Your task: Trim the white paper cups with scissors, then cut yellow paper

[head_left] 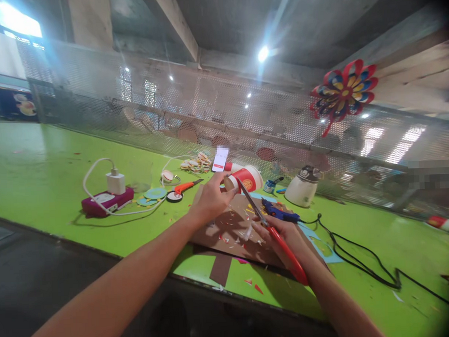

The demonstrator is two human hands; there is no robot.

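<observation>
My left hand point(213, 198) is closed on a red and white paper cup point(247, 178), held on its side above a brown cardboard sheet point(230, 232). My right hand point(284, 235) grips red-handled scissors point(274, 230). Their blades point up and left and reach the cup's rim. Small paper scraps lie scattered on the cardboard beneath both hands.
On the green table point(43, 165) lie a blue glue gun point(279, 214) with black cable, a white pot point(302, 190), a purple power strip point(106, 199) with charger, an orange cutter point(186, 186), paper discs and a phone point(220, 160). A paper flower point(343, 93) hangs on the mesh fence.
</observation>
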